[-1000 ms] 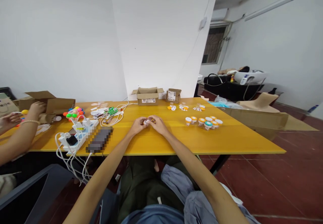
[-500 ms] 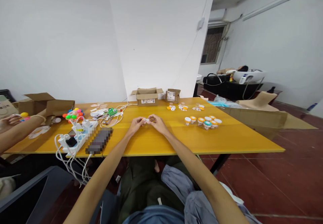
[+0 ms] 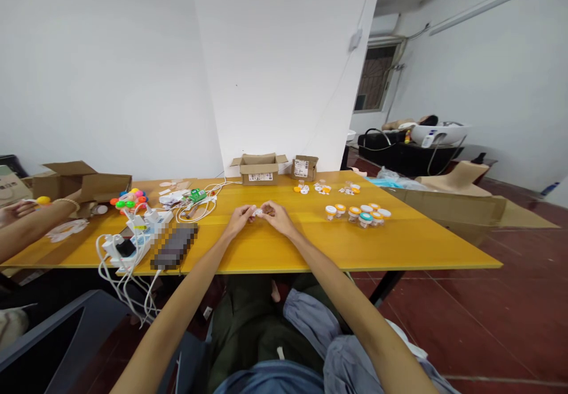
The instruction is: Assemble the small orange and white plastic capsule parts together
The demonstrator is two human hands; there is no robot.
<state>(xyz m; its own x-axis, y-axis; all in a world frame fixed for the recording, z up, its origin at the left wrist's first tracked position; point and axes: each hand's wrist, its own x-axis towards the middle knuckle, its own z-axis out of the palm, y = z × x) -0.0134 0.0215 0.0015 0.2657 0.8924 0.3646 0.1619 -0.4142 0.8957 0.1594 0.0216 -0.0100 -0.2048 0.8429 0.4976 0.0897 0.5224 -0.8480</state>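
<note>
While left hand (image 3: 241, 218) and right hand (image 3: 276, 215) pinch a small clear piece (image 3: 258, 212), worktop (image 3: 266, 255) surrounds them

Nearly closed, both hold it before the open carton (image 3: 260, 171). Worktop runs from them to its front edge (image 3: 421, 268) and, right of the carton, to lidded jars (image 3: 365, 219). They keep their spot of a second ago; left of the carton, a co-worker's forearm (image 3: 42, 223) now extends farther right, to a box (image 3: 106, 187).
</note>
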